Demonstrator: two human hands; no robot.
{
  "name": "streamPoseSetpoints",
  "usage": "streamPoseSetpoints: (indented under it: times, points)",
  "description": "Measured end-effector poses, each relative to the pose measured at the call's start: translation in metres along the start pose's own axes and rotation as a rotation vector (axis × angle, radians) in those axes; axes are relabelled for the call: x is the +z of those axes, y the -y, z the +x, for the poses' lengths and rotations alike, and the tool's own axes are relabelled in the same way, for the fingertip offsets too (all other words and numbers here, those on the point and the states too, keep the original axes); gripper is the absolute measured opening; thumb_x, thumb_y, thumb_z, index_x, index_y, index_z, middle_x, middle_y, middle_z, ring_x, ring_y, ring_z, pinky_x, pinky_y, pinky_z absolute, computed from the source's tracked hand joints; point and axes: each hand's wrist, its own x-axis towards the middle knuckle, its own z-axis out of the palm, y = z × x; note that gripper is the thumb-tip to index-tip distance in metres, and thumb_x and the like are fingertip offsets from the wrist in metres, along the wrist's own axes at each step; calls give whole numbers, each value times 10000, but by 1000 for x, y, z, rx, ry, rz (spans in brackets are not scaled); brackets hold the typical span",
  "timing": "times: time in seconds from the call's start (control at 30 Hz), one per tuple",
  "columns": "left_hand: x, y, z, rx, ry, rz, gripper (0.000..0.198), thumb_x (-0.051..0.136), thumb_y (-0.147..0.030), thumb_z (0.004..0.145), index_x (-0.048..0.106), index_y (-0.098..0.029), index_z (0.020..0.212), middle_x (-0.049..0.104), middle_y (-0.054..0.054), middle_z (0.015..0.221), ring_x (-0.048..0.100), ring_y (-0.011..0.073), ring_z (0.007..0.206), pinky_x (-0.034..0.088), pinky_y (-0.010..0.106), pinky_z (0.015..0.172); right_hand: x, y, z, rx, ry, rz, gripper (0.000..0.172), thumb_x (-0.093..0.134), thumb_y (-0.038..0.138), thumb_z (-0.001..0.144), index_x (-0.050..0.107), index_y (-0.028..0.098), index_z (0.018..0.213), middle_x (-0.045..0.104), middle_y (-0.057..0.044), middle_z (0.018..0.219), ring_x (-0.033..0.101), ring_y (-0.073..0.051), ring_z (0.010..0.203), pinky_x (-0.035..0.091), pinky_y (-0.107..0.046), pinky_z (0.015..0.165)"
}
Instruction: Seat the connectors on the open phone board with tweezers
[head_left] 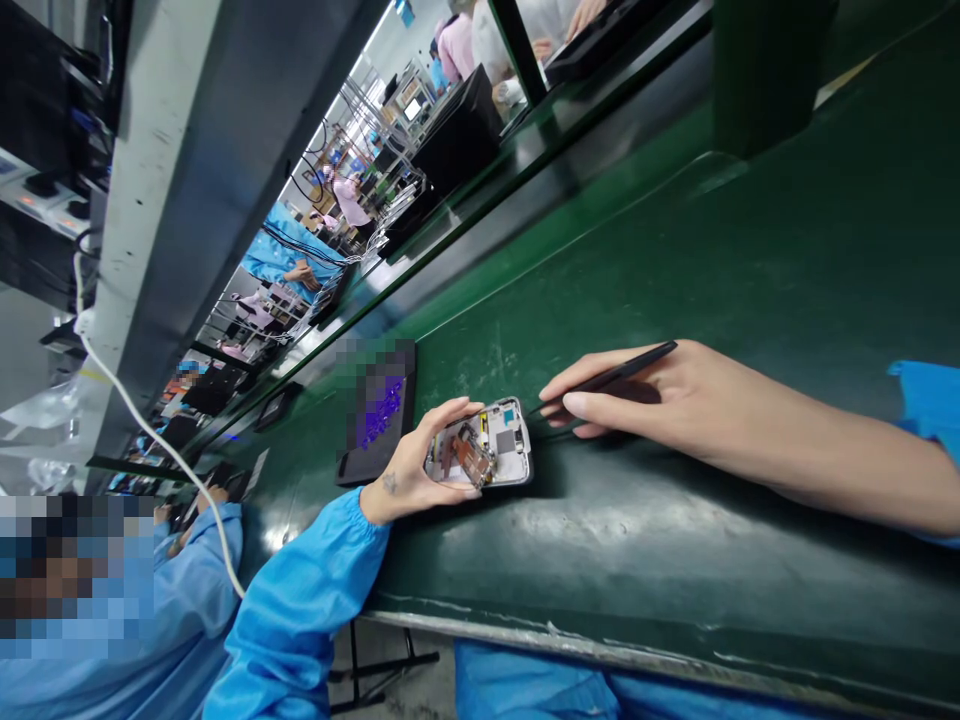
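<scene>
Left hand (409, 468) is half curled round the sides of a small rounded device (514, 464), shiny rim, pale inside, with a coppery part (475, 456) in it. Right hand (667, 412) pinches a slim black tool (628, 370) pen-style, tip just beside the device. Below: smooth, scuffed green table (787, 300), plus a flat black tray (407, 395) of purple bits (383, 410).

A tilted head view looks down over the workbench (757, 270)

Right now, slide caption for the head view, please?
Left hand grips a small silver-rimmed open device; right hand holds a slim black tool above the glossy green bench.
</scene>
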Motion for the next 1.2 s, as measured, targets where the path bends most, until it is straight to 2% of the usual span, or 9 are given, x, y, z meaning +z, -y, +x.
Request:
streamPoseSetpoints:
  times: [0.3,0.5,0.57,0.67,0.83,0.93,1.07,1.13,1.2]
  points:
    - [0,-1,2,-23,8,3,951,835,-441,763,313,-239,1532,473,183,1515,465,326,1419,345,519,1228,-3,-5,1,-8,27,-21,135,695,298,838,795,214,870,773,-41,846,750,-220,788,662,-296,666]
    - [1,-3,4,4,-3,29,942,829,-424,776,297,-246,1533,488,174,1501,489,313,1402,374,499,1214,-5,-10,4,28,34,-2,197,729,379,833,791,208,907,776,-57,890,753,-249,876,671,-332,696]
    - [4,-9,6,-9,-14,107,953,825,-433,776,285,-233,1535,504,174,1481,513,304,1375,397,488,1194,-8,-9,6,32,-19,-32,233,740,425,825,783,203,885,773,-65,875,752,-254,840,668,-353,679]
    - [14,-24,9,-106,-24,323,948,789,-463,800,268,-183,1541,550,173,1422,543,307,1300,446,489,1133,-15,-3,9,32,-191,-159,281,739,482,829,768,202,825,762,-78,814,735,-247,741,651,-389,674]
    - [26,-54,11,-255,-1,719,986,614,-667,883,158,-166,1600,520,182,1453,572,338,1176,537,454,938,-21,0,13,111,-373,-402,344,738,527,789,766,184,777,745,-101,766,711,-271,738,593,-461,774]
    - [18,-66,9,-311,10,715,978,541,-716,899,138,-186,1616,608,161,1338,623,320,1118,543,396,873,-10,-3,20,138,-445,-349,371,795,529,747,774,172,845,751,-112,831,713,-267,775,584,-436,786]
    - [1,-63,2,-268,8,427,858,381,-677,991,102,-164,1620,568,151,1400,618,303,1200,507,410,997,25,-1,34,123,-417,-208,291,821,436,776,755,170,873,740,-87,935,709,-209,833,597,-327,774]
    - [-3,-53,1,-201,-42,317,726,354,-585,1032,195,-153,1593,561,135,1405,597,279,1237,491,386,1024,43,1,43,102,-374,-206,230,785,385,826,743,164,873,731,-70,926,704,-183,815,598,-299,773]
    - [-3,-38,1,-133,-105,287,537,350,-445,1059,354,-152,1508,589,112,1341,599,254,1213,490,374,1013,55,0,50,54,-335,-277,187,741,351,869,735,164,876,721,-53,888,702,-173,794,600,-294,784]
